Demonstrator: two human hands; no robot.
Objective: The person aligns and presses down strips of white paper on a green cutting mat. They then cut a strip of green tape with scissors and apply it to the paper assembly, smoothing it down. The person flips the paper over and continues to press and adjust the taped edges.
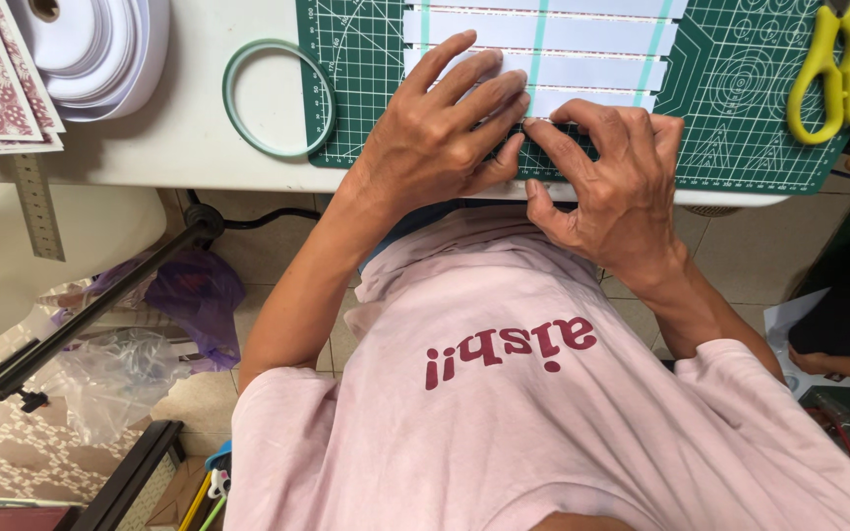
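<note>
Pinched between thumb and fingertips of the right hand (pixel 614 182), the nearest white paper strip (pixel 543 98) is held at the near edge of the green cutting mat (pixel 740 147). It is pressed flat under the spread fingers of the left hand (pixel 440 138). Beyond it, more white strips are seen lying in parallel, crossed by pale green tape lines (pixel 540 39). Farther right, yellow scissors (pixel 838 74) are laid on the mat.

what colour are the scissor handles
Yellow-green scissors, top right in the head view.
</note>
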